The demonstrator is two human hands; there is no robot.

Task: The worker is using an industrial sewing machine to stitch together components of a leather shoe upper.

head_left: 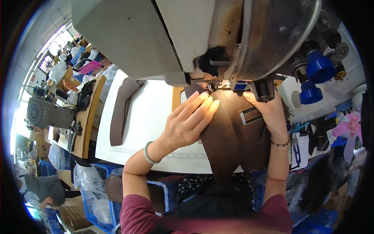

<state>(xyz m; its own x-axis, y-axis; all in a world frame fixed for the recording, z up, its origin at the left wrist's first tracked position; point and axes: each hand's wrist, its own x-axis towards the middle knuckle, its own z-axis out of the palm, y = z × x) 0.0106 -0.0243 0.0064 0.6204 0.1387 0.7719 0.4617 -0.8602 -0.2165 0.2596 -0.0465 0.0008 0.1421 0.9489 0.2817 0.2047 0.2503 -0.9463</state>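
Note:
A dark brown piece, apparently leather (222, 136), lies under the needle area of a sewing machine (136, 43) and hangs over the table's near edge. On its right part sits a stitched patch with a pale-edged slot (251, 115). My left hand (189, 119) rests flat on the piece's left side, fingers stretched out toward the lit needle area (220, 86). On the right, my right hand (269, 111) lies on the piece with its thumb stretched out. Its other fingers are mostly hidden by the machine.
A folded brown strip (124, 113) lies on the white table (152, 124) to the left, with a ruler scale (185, 155) along the near edge. Blue knobs (320, 67) jut out at the upper right. A pink fan (350, 126) and blue crates (90, 206) stand around.

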